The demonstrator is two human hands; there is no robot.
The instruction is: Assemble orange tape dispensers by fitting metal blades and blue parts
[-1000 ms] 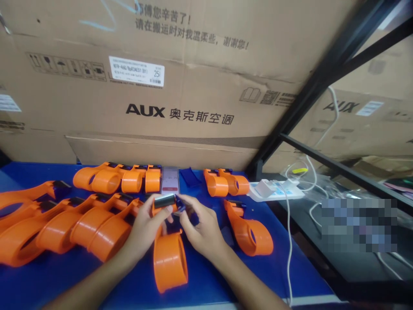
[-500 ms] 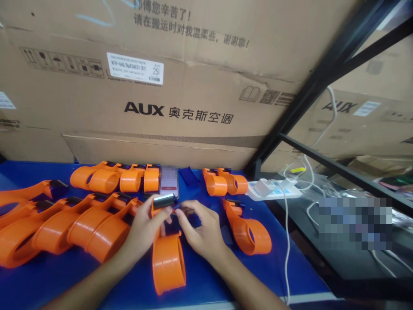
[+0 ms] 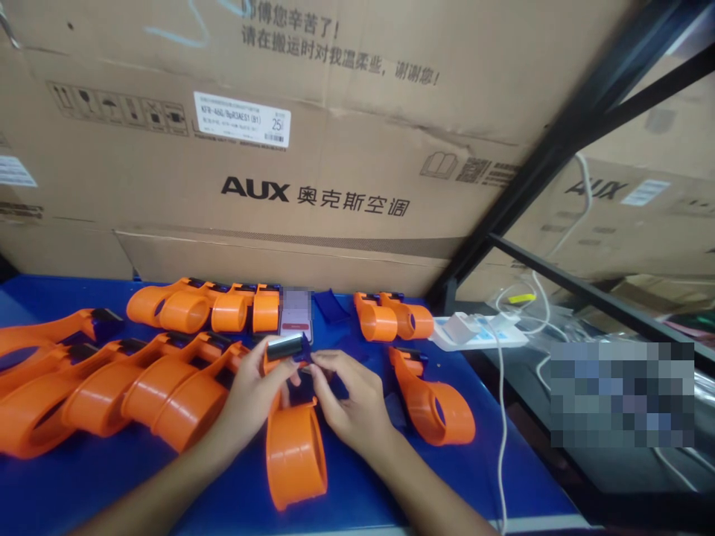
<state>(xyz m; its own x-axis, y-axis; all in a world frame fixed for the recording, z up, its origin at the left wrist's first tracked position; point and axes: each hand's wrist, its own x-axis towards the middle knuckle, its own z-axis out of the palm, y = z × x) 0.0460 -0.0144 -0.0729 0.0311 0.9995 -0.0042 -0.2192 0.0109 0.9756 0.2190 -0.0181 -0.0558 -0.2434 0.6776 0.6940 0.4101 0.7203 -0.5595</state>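
Note:
An orange tape dispenser (image 3: pixel 295 461) hangs in front of me with its round hub low and its dark roller (image 3: pixel 284 347) on top. My left hand (image 3: pixel 251 391) is closed around its neck, just below the roller. At the roller's right end sits a small dark blue part (image 3: pixel 304 347). The thumb and forefinger of my right hand (image 3: pixel 351 387) are pinched together beside that end; whether something small is between them is hidden. To the right, another orange tape dispenser (image 3: pixel 439 406) lies on the blue tabletop (image 3: pixel 357 502).
Several tape dispensers (image 3: pixel 100 398) lie at the left, with more along the back. A phone (image 3: pixel 296 313) and a dark blue flat piece (image 3: pixel 333 308) lie behind my hands. A white power strip (image 3: pixel 480 333) with cables sits by the black frame (image 3: pixel 536 149). Cardboard boxes (image 3: pixel 335 134) stand behind.
The view has shifted slightly, so things appear a little further right. My right fingertips have moved a little at the roller's end; the left hand keeps its hold on the dispenser.

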